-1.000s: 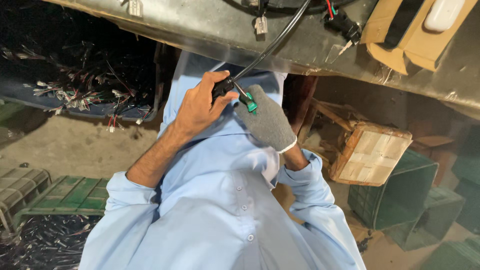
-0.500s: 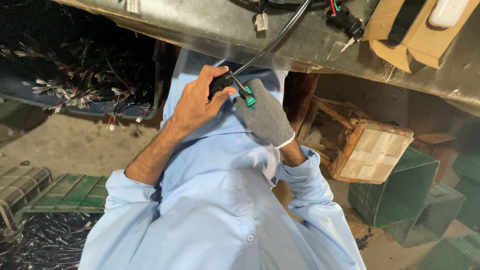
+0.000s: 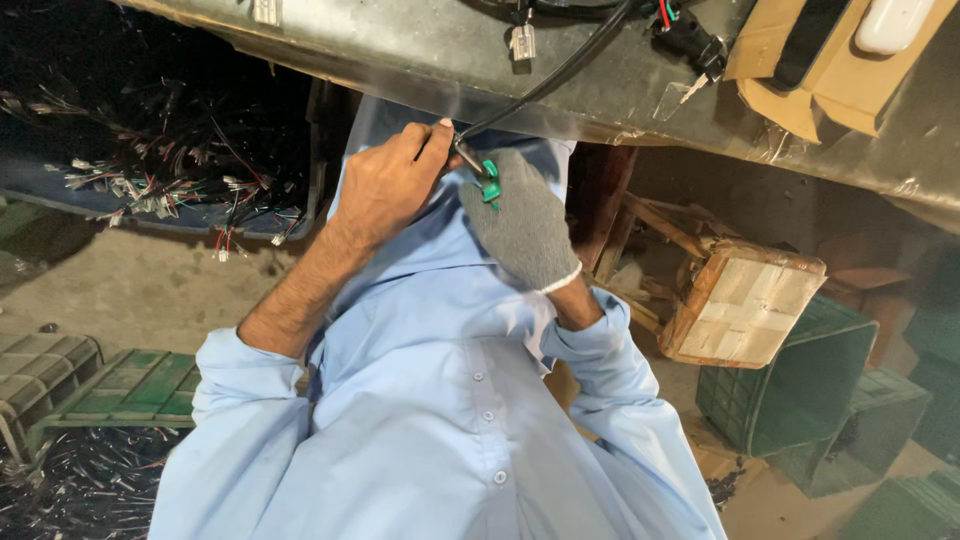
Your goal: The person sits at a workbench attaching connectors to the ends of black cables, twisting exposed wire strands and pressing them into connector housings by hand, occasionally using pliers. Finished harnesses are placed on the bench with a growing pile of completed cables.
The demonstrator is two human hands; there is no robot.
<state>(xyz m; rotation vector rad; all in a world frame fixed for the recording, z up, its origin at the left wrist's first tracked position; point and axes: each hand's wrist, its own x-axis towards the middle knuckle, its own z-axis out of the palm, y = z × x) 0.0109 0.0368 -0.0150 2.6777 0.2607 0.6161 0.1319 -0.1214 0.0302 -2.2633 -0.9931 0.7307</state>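
Close to the camera, the light blue shirt (image 3: 440,420) fills the lower half of the view, with both sleeves pushed up toward the desk edge. Just above it, the two hands meet in front of the chest. The bare left hand (image 3: 385,185) is closed, and its thumb and first fingers pinch the black cable (image 3: 545,85) at its lower end. The right hand (image 3: 520,230), in a grey knitted glove, is closed around the same end from below, and a small green connector (image 3: 489,180) shows between the two hands, touching both.

Compared with one second ago, the hands have risen a little and sit nearer to the metal desk (image 3: 400,50); the left thumb now lies almost against its edge. The cable looks straighter and more tight than before, and the green piece has stayed between the fingers. I judge that the grip was only adjusted, and that the connector has not been released.

Further away, the cable runs up over the desk to a bundle of red and black wires (image 3: 690,30) beside a cardboard piece (image 3: 760,50). Left of the person, a dark bin holds many loose wire pieces (image 3: 150,170). On the right, well apart, stand a taped cardboard box (image 3: 745,305) and green plastic crates (image 3: 790,390).
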